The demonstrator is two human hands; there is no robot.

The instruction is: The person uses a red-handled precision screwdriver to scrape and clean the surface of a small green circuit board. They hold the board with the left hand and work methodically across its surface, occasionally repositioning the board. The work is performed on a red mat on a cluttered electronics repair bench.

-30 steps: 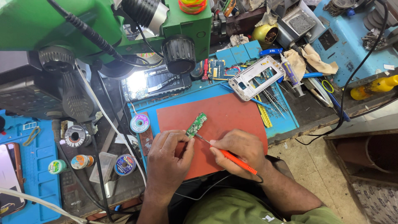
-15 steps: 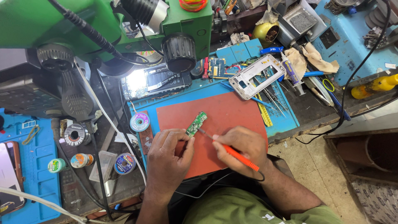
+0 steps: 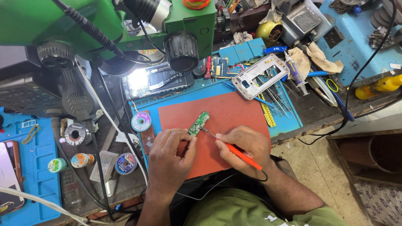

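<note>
Small green rectangular circuit board (image 3: pixel 198 124) lying slantwise on the red-brown rubber mat (image 3: pixel 234 117), toward the near edge of the worktop (image 3: pixel 289 138). Pinned at its near end by the left hand (image 3: pixel 169 161), fingertips closed on the board, likely to stop it sliding under the tool. Thin orange-handled soldering iron (image 3: pixel 234 150) clamped pen-fashion in the right hand (image 3: pixel 245 148), metal tip slanted to the board's near edge; actual contact too small to confirm. Blue silicone work mat (image 3: pixel 284 121) beneath the red one. Silver phone frame (image 3: pixel 259 75) parked at the far edge, clear of the work. Blue-rimmed spool of solder wick (image 3: pixel 141 121) just left, within reach.
</note>
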